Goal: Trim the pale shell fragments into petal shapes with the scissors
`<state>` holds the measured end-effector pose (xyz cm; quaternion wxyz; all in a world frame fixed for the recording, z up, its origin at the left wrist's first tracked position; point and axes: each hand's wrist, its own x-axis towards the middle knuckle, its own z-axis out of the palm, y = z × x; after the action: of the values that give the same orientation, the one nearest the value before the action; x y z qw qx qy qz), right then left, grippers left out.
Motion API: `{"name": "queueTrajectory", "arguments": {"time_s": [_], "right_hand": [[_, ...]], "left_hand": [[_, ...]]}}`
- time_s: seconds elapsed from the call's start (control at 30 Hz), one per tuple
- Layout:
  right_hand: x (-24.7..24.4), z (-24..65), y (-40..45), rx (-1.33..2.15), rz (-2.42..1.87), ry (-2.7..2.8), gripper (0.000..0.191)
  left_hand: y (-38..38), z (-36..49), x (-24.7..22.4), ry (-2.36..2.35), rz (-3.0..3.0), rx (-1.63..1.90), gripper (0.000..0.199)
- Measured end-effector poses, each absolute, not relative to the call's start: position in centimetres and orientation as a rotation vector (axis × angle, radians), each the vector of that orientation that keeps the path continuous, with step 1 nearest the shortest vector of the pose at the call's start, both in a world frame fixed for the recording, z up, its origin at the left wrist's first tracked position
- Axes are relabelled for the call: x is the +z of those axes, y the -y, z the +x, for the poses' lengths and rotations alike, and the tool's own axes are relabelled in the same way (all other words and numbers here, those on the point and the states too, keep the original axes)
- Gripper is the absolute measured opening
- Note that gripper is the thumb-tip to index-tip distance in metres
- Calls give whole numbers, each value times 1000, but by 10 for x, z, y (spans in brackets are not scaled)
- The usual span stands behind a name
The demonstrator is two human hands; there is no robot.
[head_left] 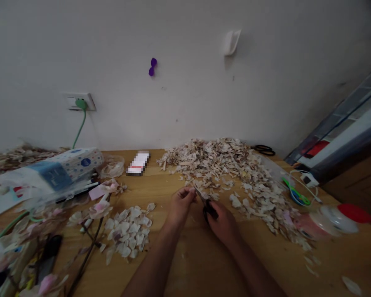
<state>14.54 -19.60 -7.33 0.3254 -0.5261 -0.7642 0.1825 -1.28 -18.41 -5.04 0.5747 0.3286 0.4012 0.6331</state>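
Note:
Black-handled scissors (206,206) are gripped in my right hand (223,222), with the blades pointing up and left toward my other hand. My left hand (183,202) is closed in a pinch just beside the blade tips; what it pinches is too small to make out. Beyond both hands spreads a large heap of dry, pale brown petal-like pieces (216,159), running down the right side of the wooden table (163,189). Left of my left forearm lies a smaller pile of whitish, rounded pieces (131,231).
A phone (138,163) lies near the wall. On the left are a tissue pack (80,163), pink flowers on a branch (100,208) and a dark-handled knife (51,251). A red-lidded jar (330,220), a white cable (309,181) and other black handles (264,149) are at the right.

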Motion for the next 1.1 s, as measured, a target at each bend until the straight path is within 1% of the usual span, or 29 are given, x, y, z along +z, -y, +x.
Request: {"name": "queueTrajectory", "arguments": {"time_s": [0.23,0.5,0.7,0.8,1.1], "right_hand": [[-76,147,196,452,-1408,2042,26],[-77,147,197,456,-1404,2051,27],[-77,148,196,449,-1383,2013,27],[-76,148,196,454,-1386,2019,26],[-73,146,197,453,-1415,2045,24]], "left_hand": [[184,-23,-36,-1083,955,1377,30],[185,-33,-31,-1108,1053,1286,30],[188,-21,-38,-893,739,1314,32],[187,-15,-43,-858,655,1368,33],[184,-16,-43,-984,875,1403,33]]}}
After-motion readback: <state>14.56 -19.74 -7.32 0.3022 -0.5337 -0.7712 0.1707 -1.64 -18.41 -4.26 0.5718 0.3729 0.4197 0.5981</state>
